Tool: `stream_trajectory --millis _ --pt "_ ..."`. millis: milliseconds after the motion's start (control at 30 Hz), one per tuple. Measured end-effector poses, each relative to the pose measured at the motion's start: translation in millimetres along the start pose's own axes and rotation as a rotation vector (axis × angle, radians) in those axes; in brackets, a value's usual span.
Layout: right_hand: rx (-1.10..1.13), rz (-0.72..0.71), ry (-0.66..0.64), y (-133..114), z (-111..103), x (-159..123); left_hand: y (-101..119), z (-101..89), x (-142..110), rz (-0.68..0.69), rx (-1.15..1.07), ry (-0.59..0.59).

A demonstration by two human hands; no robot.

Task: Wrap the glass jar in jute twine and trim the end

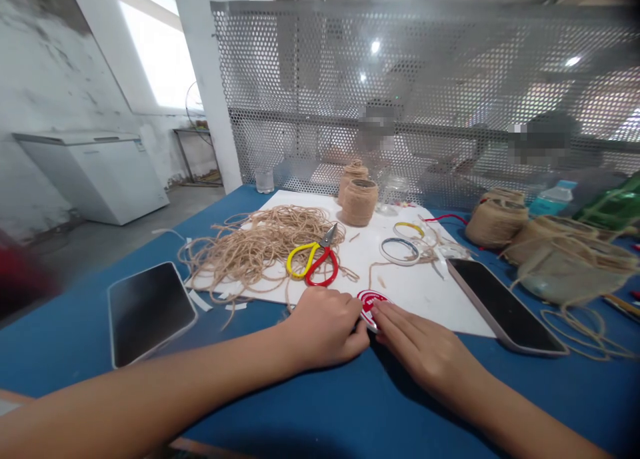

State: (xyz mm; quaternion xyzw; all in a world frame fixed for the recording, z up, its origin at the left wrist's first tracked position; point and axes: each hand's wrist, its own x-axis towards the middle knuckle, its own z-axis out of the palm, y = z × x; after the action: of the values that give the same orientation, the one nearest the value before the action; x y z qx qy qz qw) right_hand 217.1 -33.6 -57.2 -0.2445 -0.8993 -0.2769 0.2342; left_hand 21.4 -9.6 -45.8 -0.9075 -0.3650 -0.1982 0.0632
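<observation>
Apparently, the two hands share one small red disc. The left hand [327, 322] is curled like a fist, its knuckles against the left edge of the disc [369, 300]; its fingertips are hidden, so I cannot tell if they pinch. The right hand [425, 346] has its fingers straight and together, laid over the right part of the disc; its thumb I cannot see, so also here the grip stays uncertain. The disc is thus between both hands, at the near edge of the white board [435, 300], probably so that one side steadies the other.

Just beyond the left hand lie the scissors [324, 247], handles towards the person, which I suppose makes them easy to take. The twine [255, 246] is heaped behind, to the left. Two phones, one on the left [150, 316], one on the right [500, 302], perhaps are put aside to leave the middle free.
</observation>
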Motion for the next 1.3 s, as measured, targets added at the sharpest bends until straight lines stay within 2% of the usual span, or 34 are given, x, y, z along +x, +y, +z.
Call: stream_trajectory --millis 500,767,1100,1300 --pt "-0.005 0.009 0.025 0.3 0.1 0.1 2.4 -0.9 1.6 -0.084 -0.063 -0.039" --pt "-0.047 -0.031 0.021 -0.5 -3.0 5.5 9.7 -5.8 4.9 -0.218 -0.060 -0.122" --pt "-0.047 -0.042 0.003 -2.0 -0.1 5.3 8.0 -0.6 3.7 -0.163 0.010 -0.115" --pt "-0.070 -0.032 0.023 -2.1 -2.0 7.5 5.6 -3.6 2.3 -0.107 -0.038 -0.121"
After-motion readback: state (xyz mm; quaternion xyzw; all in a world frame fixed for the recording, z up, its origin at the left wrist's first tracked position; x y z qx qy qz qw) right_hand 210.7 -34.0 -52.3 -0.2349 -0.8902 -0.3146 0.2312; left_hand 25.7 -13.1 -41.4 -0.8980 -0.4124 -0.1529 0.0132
